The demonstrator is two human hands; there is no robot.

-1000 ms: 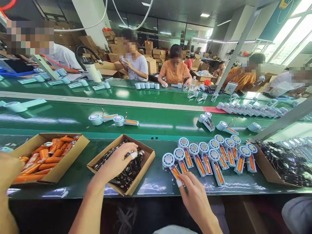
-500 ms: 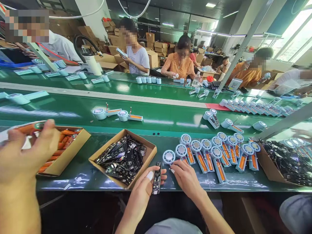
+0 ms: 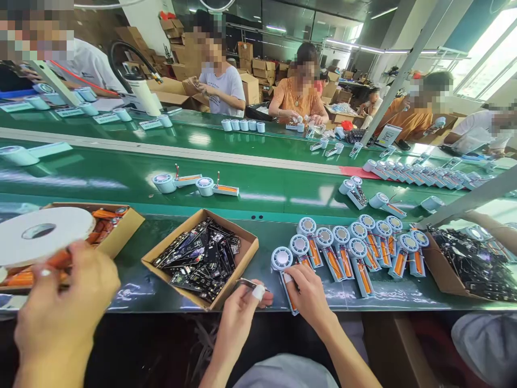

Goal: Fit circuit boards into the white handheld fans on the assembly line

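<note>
My left hand (image 3: 241, 310) pinches a small black circuit board (image 3: 246, 282), now seen nearly edge-on; a white covering is on the thumb. With bent fingers, my right hand (image 3: 307, 288) grips the handle of a light blue handheld fan (image 3: 281, 258) at the bench's front; the fingers hide part of the handle and whatever wires lie there. Right behind it lie several more open fans (image 3: 324, 238) with orange cells in their handles. To the left of my left hand is a cardboard box (image 3: 250, 249) with many black circuit boards (image 3: 202, 258).
At left, another person's hand (image 3: 68, 302) is by a white roll (image 3: 44, 234) over a box (image 3: 125, 229) of orange cells. Another box of boards (image 3: 470, 264) stands at right. A green conveyor (image 3: 266, 186) carries fans, with a slanted metal post (image 3: 476, 202) at right and several co-workers beyond.
My left hand has tilted the circuit board from upright to nearly flat. The fan's handle now shows beside my right hand. The neighbour's hand moved lower, and the white roll came into view.
</note>
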